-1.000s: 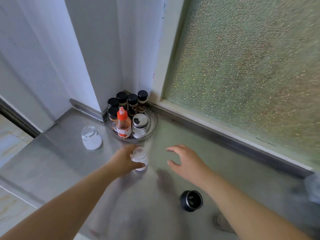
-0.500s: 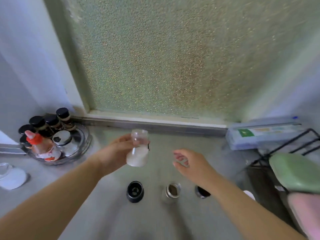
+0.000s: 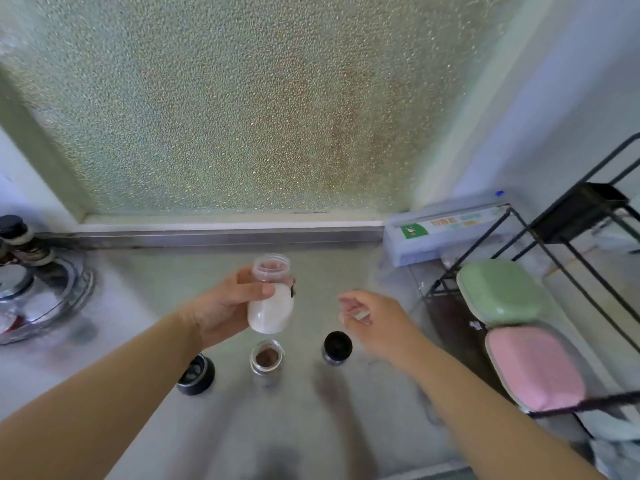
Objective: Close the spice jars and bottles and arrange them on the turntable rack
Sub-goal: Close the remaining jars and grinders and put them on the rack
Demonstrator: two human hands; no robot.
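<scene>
My left hand (image 3: 225, 306) grips an uncapped clear jar of white powder (image 3: 270, 299), lifted above the steel counter (image 3: 138, 306). My right hand (image 3: 370, 317) hovers to its right with fingers loosely curled, holding nothing. Below the jar stands an open glass jar of brown spice (image 3: 266, 360). A black cap (image 3: 337, 348) lies to that jar's right, under my right hand. Another black lid with holes (image 3: 195, 375) lies to its left. The turntable rack (image 3: 59, 292) sits at the far left edge with capped jars (image 3: 14, 230) on it, mostly cut off.
A frosted window (image 3: 242, 116) rises behind the counter. A long wrap box (image 3: 446, 233) lies at the back right. A black wire rack (image 3: 561, 244) stands on the right, with a green pad (image 3: 498, 292) and a pink pad (image 3: 536, 368) beside it.
The view swung right, pushing the turntable to the left edge. My left hand lifted the white-powder jar off the counter. My right hand drifted right, over the black cap.
</scene>
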